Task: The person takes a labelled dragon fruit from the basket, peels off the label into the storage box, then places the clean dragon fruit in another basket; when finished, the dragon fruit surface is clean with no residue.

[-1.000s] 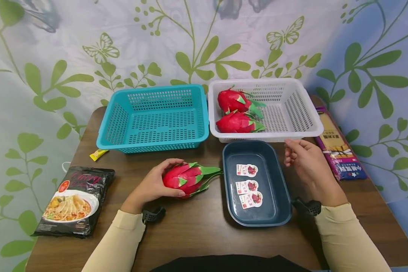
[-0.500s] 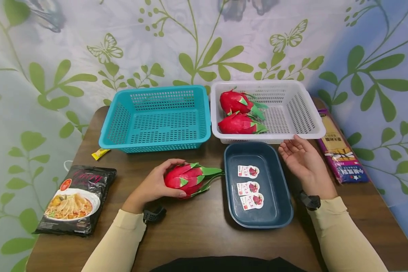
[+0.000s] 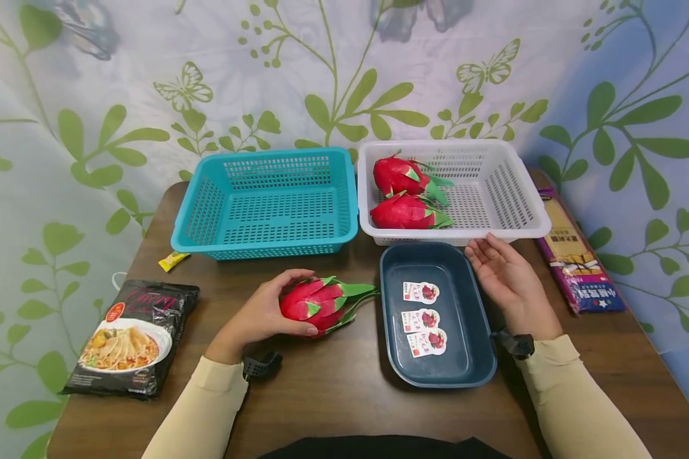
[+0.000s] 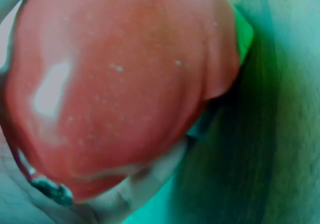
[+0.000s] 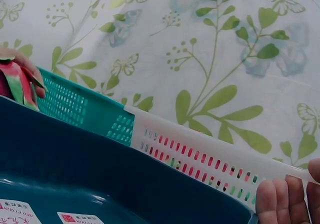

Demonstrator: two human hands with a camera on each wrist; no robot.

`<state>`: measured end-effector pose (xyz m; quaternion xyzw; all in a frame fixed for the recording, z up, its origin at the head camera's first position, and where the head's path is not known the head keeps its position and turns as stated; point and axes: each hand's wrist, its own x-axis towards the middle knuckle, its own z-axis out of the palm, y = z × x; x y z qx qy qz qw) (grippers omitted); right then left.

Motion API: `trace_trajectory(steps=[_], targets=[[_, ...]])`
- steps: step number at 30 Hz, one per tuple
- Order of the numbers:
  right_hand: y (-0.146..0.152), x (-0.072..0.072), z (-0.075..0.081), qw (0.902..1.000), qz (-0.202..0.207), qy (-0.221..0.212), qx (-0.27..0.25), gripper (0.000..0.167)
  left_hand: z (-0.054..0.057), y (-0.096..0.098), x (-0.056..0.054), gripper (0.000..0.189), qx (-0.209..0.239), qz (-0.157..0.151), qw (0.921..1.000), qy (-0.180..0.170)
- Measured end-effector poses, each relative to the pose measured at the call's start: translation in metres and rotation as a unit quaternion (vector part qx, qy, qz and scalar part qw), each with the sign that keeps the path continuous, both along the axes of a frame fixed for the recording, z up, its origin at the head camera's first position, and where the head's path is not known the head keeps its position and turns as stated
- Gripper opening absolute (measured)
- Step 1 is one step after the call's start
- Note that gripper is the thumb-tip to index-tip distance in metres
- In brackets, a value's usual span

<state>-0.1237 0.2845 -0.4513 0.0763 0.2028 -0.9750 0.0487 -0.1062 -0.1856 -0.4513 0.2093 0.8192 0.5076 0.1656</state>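
Note:
My left hand (image 3: 258, 317) grips a red dragon fruit (image 3: 320, 302) with green leaf tips on the table, thumb on its near side and fingers round the far side. Its smooth red skin fills most of the left wrist view. The leaf tips point right, toward a dark blue tray (image 3: 467, 319). Inside the tray lie several white stickers (image 3: 420, 292) with dragon fruit pictures. My right hand (image 3: 511, 280) is at the tray's upper right edge, palm turned up and fingers loosely bent, with nothing in it. Its fingertips are close to the front of a white basket (image 3: 519, 204).
Two dragon fruits (image 3: 404, 211) lie at the left in the white basket. Beside it stands a turquoise basket (image 3: 264, 248). A black noodle packet (image 3: 129, 344) and a small yellow sachet (image 3: 173, 261) lie at left. A purple-and-yellow packet (image 3: 577, 255) lies at right.
My right hand has shifted left toward the tray's edge, and its palm has turned up. My left hand keeps its hold on the dragon fruit. The head view has shifted slightly.

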Motion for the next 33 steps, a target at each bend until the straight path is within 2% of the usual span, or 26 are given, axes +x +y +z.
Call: trace_trajectory(steps=[4, 7, 10, 14, 19, 22, 25, 30, 33], targets=[[0.001, 0.004, -0.003, 0.9998, -0.006, 0.009, 0.014, 0.021, 0.001, 0.001, -0.002, 0.102, -0.003, -0.025, 0.9997, 0.003], [0.002, 0.006, -0.004, 0.9997, -0.009, 0.012, 0.017, 0.021, 0.007, -0.005, -0.003, 0.101, 0.007, -0.049, 0.9988, 0.008], [0.003, 0.007, -0.005, 0.9997, -0.012, 0.013, 0.017, 0.021, 0.017, -0.014, -0.006, 0.098, 0.036, -0.071, 0.9967, 0.017], [0.004, 0.008, -0.006, 0.9994, -0.014, 0.022, 0.023, 0.021, 0.035, -0.021, -0.012, 0.096, 0.071, -0.085, 0.9932, 0.036], [0.004, 0.01, -0.008, 0.999, -0.009, 0.027, 0.036, 0.021, 0.058, -0.008, -0.025, 0.094, 0.097, -0.092, 0.9897, 0.051], [0.003, 0.01, -0.01, 0.9986, -0.007, 0.033, 0.04, 0.02, 0.074, 0.016, -0.037, 0.091, 0.112, -0.095, 0.9876, 0.057], [0.003, 0.007, -0.011, 0.9978, -0.007, 0.047, 0.046, 0.02, 0.089, 0.054, -0.054, 0.088, 0.121, -0.076, 0.9868, 0.076], [0.0, 0.002, -0.01, 0.996, -0.004, 0.072, 0.052, 0.021, 0.105, 0.137, -0.085, 0.084, 0.143, -0.01, 0.9838, 0.107], [-0.002, -0.002, -0.01, 0.9948, -0.002, 0.081, 0.061, 0.024, 0.109, 0.188, -0.102, 0.087, 0.121, 0.027, 0.9868, 0.105]])
